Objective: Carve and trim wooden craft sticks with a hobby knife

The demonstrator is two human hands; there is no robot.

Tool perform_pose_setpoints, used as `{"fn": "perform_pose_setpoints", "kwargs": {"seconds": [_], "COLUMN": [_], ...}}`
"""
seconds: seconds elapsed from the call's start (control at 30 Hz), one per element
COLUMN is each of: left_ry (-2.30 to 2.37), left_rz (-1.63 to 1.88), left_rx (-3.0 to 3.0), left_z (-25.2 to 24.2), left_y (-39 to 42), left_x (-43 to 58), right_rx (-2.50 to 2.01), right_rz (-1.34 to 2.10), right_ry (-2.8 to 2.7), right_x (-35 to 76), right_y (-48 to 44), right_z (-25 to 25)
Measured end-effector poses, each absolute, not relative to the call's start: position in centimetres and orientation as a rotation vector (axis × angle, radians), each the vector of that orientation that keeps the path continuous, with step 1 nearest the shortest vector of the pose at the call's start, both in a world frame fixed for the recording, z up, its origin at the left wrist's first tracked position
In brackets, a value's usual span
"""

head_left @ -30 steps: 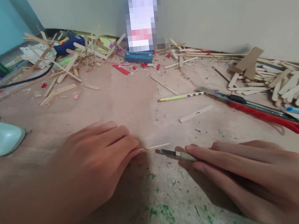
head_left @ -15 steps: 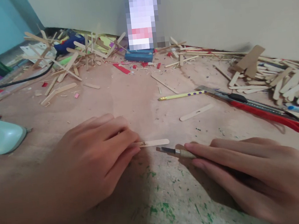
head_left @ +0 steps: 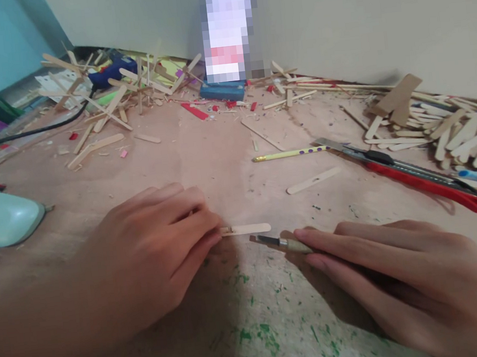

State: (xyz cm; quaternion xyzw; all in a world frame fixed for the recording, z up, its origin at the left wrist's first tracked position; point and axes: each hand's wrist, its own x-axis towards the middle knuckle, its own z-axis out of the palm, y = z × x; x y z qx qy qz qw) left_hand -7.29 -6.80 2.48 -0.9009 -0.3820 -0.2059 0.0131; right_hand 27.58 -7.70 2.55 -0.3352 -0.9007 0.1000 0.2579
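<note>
My left hand point(head_left: 164, 243) presses a wooden craft stick point(head_left: 250, 229) against the worktop. The stick's rounded right end sticks out past my fingertips, with a small cut or notch beside them; its left part is hidden under the hand. Between the thumb and fingers of my right hand point(head_left: 392, 264) is a craft knife point(head_left: 294, 245) with a pale handle. Its blade points left, just below the stick's right end and apart from it. Another craft stick point(head_left: 313, 180), with a dark mark at its middle, lies farther up to the right.
Behind it lie a yellow pencil point(head_left: 287, 153) and a red utility knife point(head_left: 421, 176). Piled craft sticks point(head_left: 472, 134) stand at the right, loose sticks and a blue glue gun point(head_left: 112, 69) at the back left. A pale green object point(head_left: 4, 217) is at the left edge.
</note>
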Motion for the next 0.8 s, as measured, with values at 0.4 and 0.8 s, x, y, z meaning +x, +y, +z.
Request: {"fn": "perform_pose_setpoints", "kwargs": {"seconds": [0.4, 0.8], "left_ry": [-1.394, -1.203], "left_rz": [-0.726, -0.663], "left_rx": [-2.849, -2.871], "left_z": [2.9, 2.8], "left_y": [-6.7, -7.1], "left_x": [-5.9, -6.9], "right_rx": [-0.902, -0.969], "right_rz": [0.281, 0.119], "right_ry": [-2.456, -2.527], "right_x": [27.5, 30.3], "right_y": [-7.6, -9.2], "right_z": [2.7, 2.0]}}
